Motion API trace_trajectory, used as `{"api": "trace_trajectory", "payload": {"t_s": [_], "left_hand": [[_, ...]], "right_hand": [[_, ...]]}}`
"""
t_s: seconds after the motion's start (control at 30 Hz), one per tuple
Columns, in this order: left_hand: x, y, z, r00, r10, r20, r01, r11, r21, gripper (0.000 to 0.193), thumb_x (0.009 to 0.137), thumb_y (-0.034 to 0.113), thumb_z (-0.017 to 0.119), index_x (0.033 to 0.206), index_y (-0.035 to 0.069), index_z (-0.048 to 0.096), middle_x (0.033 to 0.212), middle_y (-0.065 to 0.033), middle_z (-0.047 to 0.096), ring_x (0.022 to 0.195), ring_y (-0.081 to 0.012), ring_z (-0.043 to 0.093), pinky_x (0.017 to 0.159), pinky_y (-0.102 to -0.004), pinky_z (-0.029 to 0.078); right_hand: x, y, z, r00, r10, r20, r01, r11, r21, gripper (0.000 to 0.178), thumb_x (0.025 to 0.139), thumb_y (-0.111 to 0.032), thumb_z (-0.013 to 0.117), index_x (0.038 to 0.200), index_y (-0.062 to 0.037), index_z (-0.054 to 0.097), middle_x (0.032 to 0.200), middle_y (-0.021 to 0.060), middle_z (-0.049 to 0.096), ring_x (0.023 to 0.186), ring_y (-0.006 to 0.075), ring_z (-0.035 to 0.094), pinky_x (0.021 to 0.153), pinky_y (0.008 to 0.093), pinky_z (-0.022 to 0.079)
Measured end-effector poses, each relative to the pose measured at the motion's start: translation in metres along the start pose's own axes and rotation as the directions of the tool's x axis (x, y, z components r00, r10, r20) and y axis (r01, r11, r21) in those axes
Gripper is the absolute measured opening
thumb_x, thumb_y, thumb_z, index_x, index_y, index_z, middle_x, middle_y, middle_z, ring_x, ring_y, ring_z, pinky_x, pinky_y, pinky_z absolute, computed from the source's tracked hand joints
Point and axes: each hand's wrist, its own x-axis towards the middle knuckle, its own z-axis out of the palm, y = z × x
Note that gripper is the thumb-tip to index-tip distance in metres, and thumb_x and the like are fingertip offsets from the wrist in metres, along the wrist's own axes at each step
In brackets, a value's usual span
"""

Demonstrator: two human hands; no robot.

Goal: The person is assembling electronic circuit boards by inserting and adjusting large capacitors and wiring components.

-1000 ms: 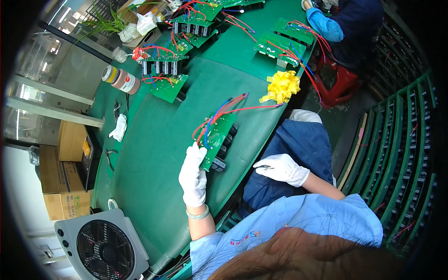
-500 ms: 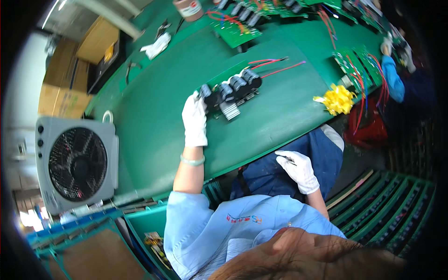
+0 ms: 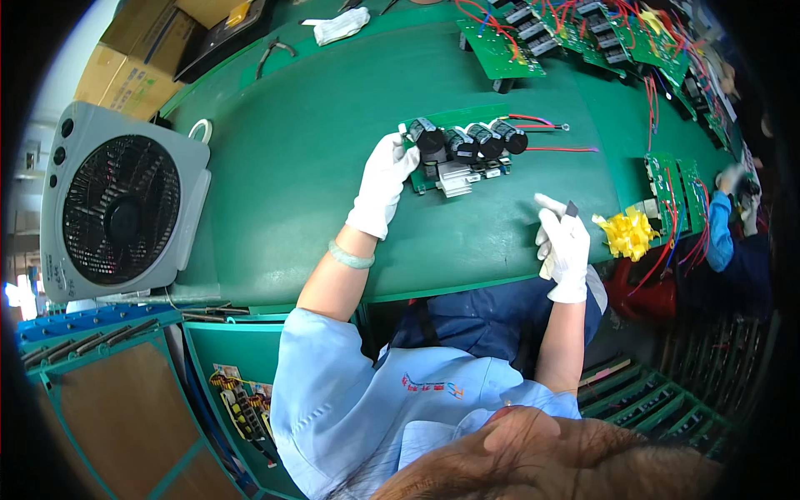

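Observation:
My gloved left hand (image 3: 387, 179) grips the left end of a circuit board (image 3: 423, 178), which is tilted on its edge over the green table. Along it stand several black capacitors (image 3: 462, 145), with a silver finned heatsink (image 3: 455, 178) on the near side. Red wires (image 3: 542, 149) stretch from its right end. Over the table's near edge, right of that board, my gloved right hand (image 3: 569, 250) is closed around a small dark flat piece (image 3: 572, 209). Only its tip shows above the fingers, so its kind is unclear.
A grey box fan (image 3: 125, 212) stands at the left. Several wired boards (image 3: 508, 54) lie at the far right, and more boards (image 3: 673, 196) sit beside a yellow ribbon bundle (image 3: 627, 234). Pliers (image 3: 273, 55) and a white glove (image 3: 340, 27) lie at the back. A co-worker's arm (image 3: 720, 229) is at right.
My right hand has risen from my lap to the table's near edge, bringing the dark piece. My left hand still holds the circuit board. The whole view has shifted.

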Motion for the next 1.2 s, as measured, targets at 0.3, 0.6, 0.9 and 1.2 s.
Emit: {"api": "trace_trajectory", "payload": {"t_s": [0.3, 0.6, 0.9, 1.2], "left_hand": [[0.005, -0.005, -0.003, 0.996, 0.025, 0.087, -0.019, 0.997, -0.073, 0.044, 0.081, -0.003, 0.059, 0.122, -0.001, 0.045, 0.119, -0.0073, 0.053, 0.111, -0.0157, 0.049, 0.099, -0.029, 0.036], [0.002, -0.005, -0.002, 0.998, 0.012, 0.069, -0.011, 1.0, -0.023, 0.049, 0.075, -0.008, 0.053, 0.123, -0.001, 0.045, 0.123, -0.0083, 0.052, 0.116, -0.0175, 0.048, 0.098, -0.0288, 0.038], [0.006, -0.009, -0.003, 0.997, 0.033, 0.071, -0.031, 0.999, -0.018, 0.044, 0.076, -0.007, 0.055, 0.118, 0.001, 0.049, 0.115, -0.0054, 0.054, 0.108, -0.0152, 0.05, 0.091, -0.0278, 0.041], [0.005, 0.001, 0.002, 0.999, -0.012, 0.052, 0.01, 1.0, 0.023, 0.051, 0.075, -0.008, 0.054, 0.125, -0.001, 0.045, 0.122, -0.0074, 0.053, 0.116, -0.0176, 0.049, 0.1, -0.0303, 0.036]], "right_hand": [[-0.007, 0.003, 0.01, 0.994, -0.078, -0.079, 0.059, 0.974, -0.22, 0.031, 0.086, -0.012, 0.063, 0.116, -0.0036, 0.064, 0.065, 0.0002, 0.056, 0.05, 0.0036, 0.044, 0.048, 0.0182, 0.037], [-0.007, 0.009, 0.007, 0.994, -0.093, -0.058, 0.079, 0.974, -0.21, 0.032, 0.085, -0.011, 0.064, 0.116, -0.0036, 0.064, 0.065, -0.0003, 0.056, 0.051, 0.0031, 0.044, 0.048, 0.018, 0.037], [-0.009, 0.014, 0.003, 0.991, -0.118, -0.066, 0.104, 0.976, -0.189, 0.034, 0.084, -0.013, 0.068, 0.116, -0.0033, 0.064, 0.066, -0.0014, 0.058, 0.051, 0.0026, 0.045, 0.048, 0.018, 0.037], [-0.005, 0.019, -0.001, 0.984, -0.177, -0.031, 0.169, 0.972, -0.166, 0.034, 0.082, -0.014, 0.071, 0.115, -0.0078, 0.065, 0.064, -0.0027, 0.058, 0.052, 0.0011, 0.044, 0.048, 0.0182, 0.036]]}}
